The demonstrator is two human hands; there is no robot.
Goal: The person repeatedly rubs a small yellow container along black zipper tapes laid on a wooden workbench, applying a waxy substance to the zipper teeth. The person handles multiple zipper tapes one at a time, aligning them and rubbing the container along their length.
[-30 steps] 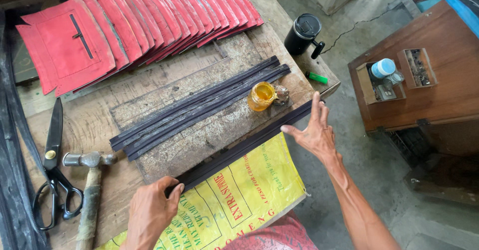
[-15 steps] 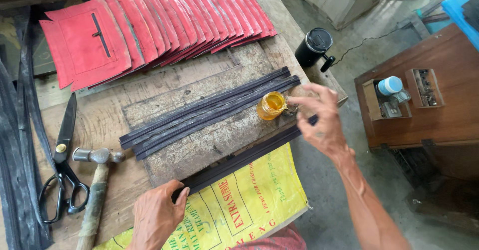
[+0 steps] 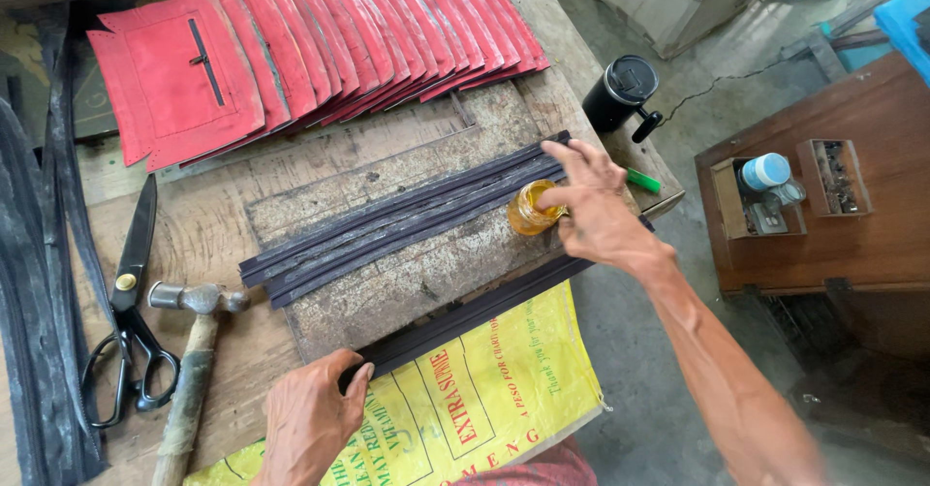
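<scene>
Worn wooden workbench (image 3: 223, 224) over a concrete floor, a dark slab (image 3: 407, 263) set on top. Right hand (image 3: 596, 210) at the small jar of amber liquid (image 3: 528, 210), fingers spread loosely, thumb and forefinger touching its rim rather than clenched round it. Jar upright at the slab's right end, just beside the dark strips (image 3: 407, 217) lying diagonally. Left hand (image 3: 310, 418) pressed flat, fingers curled over the near end of another long dark strip (image 3: 465, 313) along the slab's front edge, above a yellow printed sack (image 3: 484, 399). Hammer (image 3: 194, 350) and black scissors (image 3: 126, 321) at left. Red flat pieces (image 3: 320, 45) fanned out at the back; black mug (image 3: 620, 94) at far right.
</scene>
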